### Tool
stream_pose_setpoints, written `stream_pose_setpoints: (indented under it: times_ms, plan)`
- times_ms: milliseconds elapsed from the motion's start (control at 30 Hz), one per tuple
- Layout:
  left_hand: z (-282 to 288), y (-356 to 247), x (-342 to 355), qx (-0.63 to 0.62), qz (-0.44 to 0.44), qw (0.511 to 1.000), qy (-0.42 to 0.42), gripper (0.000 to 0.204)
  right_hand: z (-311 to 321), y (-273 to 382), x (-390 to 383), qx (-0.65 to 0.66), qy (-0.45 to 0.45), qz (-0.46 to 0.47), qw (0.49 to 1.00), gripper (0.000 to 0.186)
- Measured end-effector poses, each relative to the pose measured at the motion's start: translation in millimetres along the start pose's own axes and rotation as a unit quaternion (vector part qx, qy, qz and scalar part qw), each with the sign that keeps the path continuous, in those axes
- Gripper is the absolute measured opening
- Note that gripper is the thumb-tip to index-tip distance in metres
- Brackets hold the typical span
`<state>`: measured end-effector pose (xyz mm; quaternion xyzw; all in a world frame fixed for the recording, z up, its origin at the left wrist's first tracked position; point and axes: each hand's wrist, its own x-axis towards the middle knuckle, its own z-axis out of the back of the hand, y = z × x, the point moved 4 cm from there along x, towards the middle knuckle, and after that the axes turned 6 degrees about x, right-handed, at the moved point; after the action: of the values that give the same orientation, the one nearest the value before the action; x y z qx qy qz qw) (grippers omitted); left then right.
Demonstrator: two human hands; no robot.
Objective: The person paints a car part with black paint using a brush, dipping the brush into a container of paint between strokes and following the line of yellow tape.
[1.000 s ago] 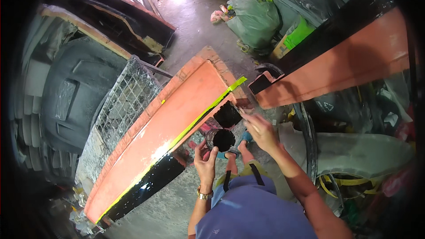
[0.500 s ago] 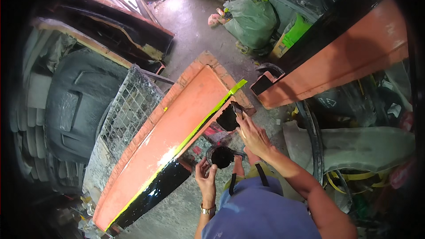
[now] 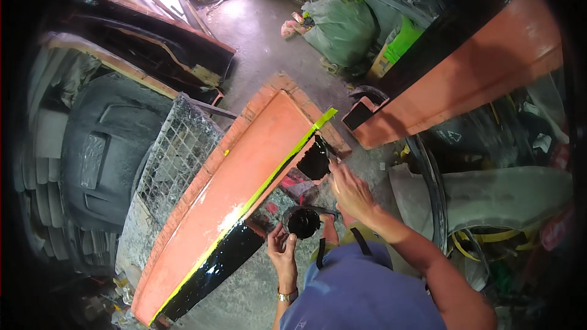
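Observation:
My left hand [image 3: 283, 258] has its fingers around a small round cup [image 3: 304, 223], black with paint inside. In my right hand [image 3: 354, 194] is what looks like a paintbrush [image 3: 332, 156], its head at the right edge of a wet black patch [image 3: 312, 160]. That patch lies at the far end of a long orange curved panel [image 3: 235, 156]. Yellow-green tape [image 3: 257, 194] runs along the panel, and glossy black paint [image 3: 214, 269] covers its near section. Between the two black areas the panel has a cut-out. The brush head is partly hidden by my fingers.
Another orange and black panel [image 3: 465, 73] slants across the upper right. A frosted mesh-covered sheet [image 3: 174, 153] and a dark moulded part [image 3: 113, 153] stand at left. A full green sack [image 3: 342, 30] sits on the floor at the back; a grey curved part [image 3: 483, 201] lies at right.
My right hand and the brush have moved slightly nearer and to the right along the black patch. My left hand keeps the cup in about the same place. The view has shifted a little.

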<state>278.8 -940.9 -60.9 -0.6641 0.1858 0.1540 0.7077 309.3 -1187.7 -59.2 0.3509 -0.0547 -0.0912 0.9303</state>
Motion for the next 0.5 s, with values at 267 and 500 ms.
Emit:
stream_pose_setpoints:
  times_ms: [267, 500]
  plan:
    - [1.5, 7.6, 4.5, 0.016, 0.001, 1.000, 0.016, 0.043, 13.2, -7.2, -29.7, -0.015, 0.034, -0.012, 0.999, 0.042]
    - [3.8, 19.3, 6.7, -0.008, 0.001, 1.000, 0.024, 0.050, 51.3, 16.0, -25.6, 0.137, 0.004, 0.021, 0.990, 0.038]
